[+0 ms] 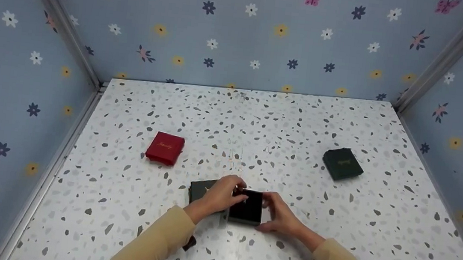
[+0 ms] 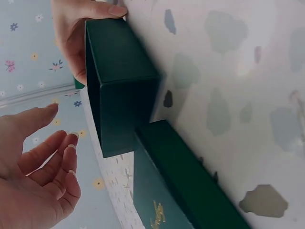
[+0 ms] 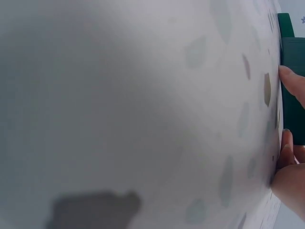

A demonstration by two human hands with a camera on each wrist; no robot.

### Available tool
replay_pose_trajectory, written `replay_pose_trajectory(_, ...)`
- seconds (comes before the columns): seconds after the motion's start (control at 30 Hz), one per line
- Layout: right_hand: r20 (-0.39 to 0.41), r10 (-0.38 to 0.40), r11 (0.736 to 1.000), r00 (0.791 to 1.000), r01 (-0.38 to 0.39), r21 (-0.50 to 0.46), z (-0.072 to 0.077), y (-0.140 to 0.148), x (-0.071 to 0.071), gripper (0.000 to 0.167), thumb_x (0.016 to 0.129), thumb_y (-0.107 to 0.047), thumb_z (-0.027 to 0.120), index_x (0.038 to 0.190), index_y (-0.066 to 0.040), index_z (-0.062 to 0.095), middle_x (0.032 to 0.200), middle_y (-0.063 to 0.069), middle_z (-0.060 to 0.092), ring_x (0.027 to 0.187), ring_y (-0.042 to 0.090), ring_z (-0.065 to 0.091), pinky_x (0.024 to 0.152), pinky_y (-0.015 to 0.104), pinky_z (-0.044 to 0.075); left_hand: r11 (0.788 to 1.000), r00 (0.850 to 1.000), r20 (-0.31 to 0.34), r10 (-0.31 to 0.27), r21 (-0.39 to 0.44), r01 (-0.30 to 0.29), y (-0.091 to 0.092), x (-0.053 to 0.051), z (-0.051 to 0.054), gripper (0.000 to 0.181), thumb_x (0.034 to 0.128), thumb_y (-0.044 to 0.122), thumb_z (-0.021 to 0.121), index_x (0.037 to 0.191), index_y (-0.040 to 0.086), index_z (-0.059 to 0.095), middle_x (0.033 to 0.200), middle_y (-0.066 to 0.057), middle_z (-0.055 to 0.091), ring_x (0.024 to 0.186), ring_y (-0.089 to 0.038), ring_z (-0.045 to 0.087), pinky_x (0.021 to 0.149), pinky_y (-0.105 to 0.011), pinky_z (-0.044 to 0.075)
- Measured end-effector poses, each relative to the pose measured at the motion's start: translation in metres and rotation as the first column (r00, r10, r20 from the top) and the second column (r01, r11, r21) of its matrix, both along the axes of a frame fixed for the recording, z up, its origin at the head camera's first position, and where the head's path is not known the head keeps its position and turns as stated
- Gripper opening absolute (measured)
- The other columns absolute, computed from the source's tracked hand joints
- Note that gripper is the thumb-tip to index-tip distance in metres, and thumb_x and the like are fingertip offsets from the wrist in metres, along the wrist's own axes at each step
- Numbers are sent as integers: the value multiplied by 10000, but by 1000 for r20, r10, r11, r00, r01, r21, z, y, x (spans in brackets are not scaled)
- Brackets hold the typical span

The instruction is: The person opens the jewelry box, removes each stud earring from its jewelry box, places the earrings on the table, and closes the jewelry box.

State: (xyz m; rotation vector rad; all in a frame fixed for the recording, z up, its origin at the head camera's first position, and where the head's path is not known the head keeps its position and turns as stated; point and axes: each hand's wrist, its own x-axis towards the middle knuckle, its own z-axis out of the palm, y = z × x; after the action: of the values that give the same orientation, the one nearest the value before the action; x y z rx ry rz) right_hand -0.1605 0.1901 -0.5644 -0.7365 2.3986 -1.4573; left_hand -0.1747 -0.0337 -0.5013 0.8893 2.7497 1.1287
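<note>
An open dark green box base (image 1: pixel 245 211) with a black inside stands at the front middle of the table. My right hand (image 1: pixel 282 216) grips its right end between thumb and fingers. The right wrist view shows the thumb and fingertips on the box's green side. Over the left edge of the base hovers my left hand (image 1: pixel 222 193). In the left wrist view its fingers are loosely bent, thumb apart, with nothing visible between them. A small shiny spot by the thumb is too small to name. Left of the base, partly under my left hand, lies the green lid (image 2: pixel 167 186) with gold lettering.
A red jewelry box (image 1: pixel 165 148) sits to the left, and a dark green one (image 1: pixel 343 163) to the right. Several thin, tiny items (image 1: pixel 233 158), too small to tell, lie behind my left hand. Flower-patterned walls (image 1: pixel 241 32) enclose the speckled table (image 1: pixel 292 123).
</note>
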Motion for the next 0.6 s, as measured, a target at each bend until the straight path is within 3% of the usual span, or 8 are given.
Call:
replay_pose_trajectory(0.3, -3, 23, 997, 1000, -23, -70, 27, -8, 10, 792, 544, 64, 794, 1194, 110, 346, 1089, 201, 467, 921, 390, 433, 800, 360, 369, 995, 999, -33, -38, -98, 34, -2, 7, -8, 246, 790, 194, 664, 958, 21, 620, 909, -61, 592, 878, -196, 532, 798, -324, 410)
replay_pose_trajectory(0.6, 17, 29, 997, 999, -27, -65, 31, -8, 11, 798, 546, 73, 786, 1202, 123, 334, 1101, 223, 457, 941, 404, 429, 829, 378, 366, 981, 995, -83, -54, -193, 37, -3, 8, -19, 261, 797, 208, 654, 1006, 55, 622, 960, -22, 579, 949, -177, 504, 819, -340, 373)
